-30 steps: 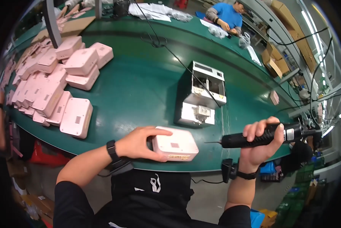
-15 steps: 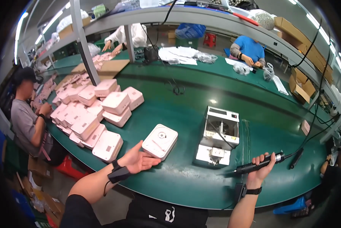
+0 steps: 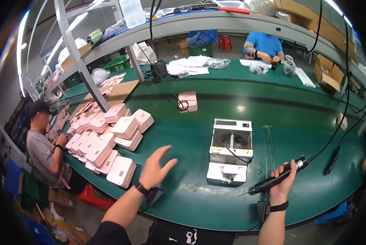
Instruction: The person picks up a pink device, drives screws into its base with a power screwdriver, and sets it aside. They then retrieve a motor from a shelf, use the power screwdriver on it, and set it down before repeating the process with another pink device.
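Note:
My left hand (image 3: 156, 167) is in the air over the green table, fingers spread, with nothing in it. It is nearest to the heap of pale pink plastic housings (image 3: 123, 169) on its left. My right hand (image 3: 281, 179) is wrapped round a black electric screwdriver (image 3: 268, 182), whose thin bit points left and whose cord runs up to the right. Between my hands stands a white screw feeder (image 3: 232, 153) with an open top. One single pink housing (image 3: 188, 100) lies farther back on the table, partly behind a hanging cable.
A second black screwdriver (image 3: 332, 160) hangs on a cord at right. A metal shelf frame (image 3: 74, 53) spans the table. A co-worker (image 3: 44, 147) sits at left; another, in blue (image 3: 264, 47), works across the table. A small pink part (image 3: 342, 121) is at the right.
The single pink housing beside my left hand has gone to the far side of the table. My left hand is now raised and apart from it. My right hand still holds the electric screwdriver.

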The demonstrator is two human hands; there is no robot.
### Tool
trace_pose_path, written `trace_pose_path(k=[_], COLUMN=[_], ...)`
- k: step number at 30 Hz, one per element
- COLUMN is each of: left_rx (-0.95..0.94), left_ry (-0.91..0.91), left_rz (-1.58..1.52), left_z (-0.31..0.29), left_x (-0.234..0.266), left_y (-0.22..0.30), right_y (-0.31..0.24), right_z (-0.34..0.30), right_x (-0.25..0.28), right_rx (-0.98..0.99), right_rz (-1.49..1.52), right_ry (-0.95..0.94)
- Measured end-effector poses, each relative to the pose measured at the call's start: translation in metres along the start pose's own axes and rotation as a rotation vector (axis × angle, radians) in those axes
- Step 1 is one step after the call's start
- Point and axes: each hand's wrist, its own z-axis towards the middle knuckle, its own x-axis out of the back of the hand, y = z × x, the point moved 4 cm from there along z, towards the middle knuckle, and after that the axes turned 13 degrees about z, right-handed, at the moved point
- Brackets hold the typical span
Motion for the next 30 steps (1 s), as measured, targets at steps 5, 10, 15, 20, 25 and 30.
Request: trace_pose_path(k=[5,10,15,20,25,30], left_rx=[0.079,0.121,-0.188,-0.681,-0.976,-1.148], left_ry=[0.487,0.423,0.242,-0.163,-0.328,-0.351], left_rz=[0.999,1.152,0.921,0.619,0.473,0.298], left_z=[-0.080,-0.115,-0.118,-0.111,-0.080,-0.059], left_x=[0.067,0.071,0.040,-0.021,-0.069,-0.083], left_y=[-0.031,-0.076,-0.038,0.031,0.073,0.088], right_y=[0.006,0.016,0.014,-0.004,-0.005,0.005], right_z=[-0.002,-0.003,-0.020,-0.055,-0.098,-0.095], right_x=[-0.001,0.000,-0.018,-0.045,-0.081,-0.080], right_rx=[-0.048,-0.084,0.020,0.240,0.453,0.395], right_rz=[-0.034,-0.044,-0.079,-0.243,-0.571,-0.760], right_ry=[0.011,0.017,-0.033,-0.245,-0.447,-0.484])
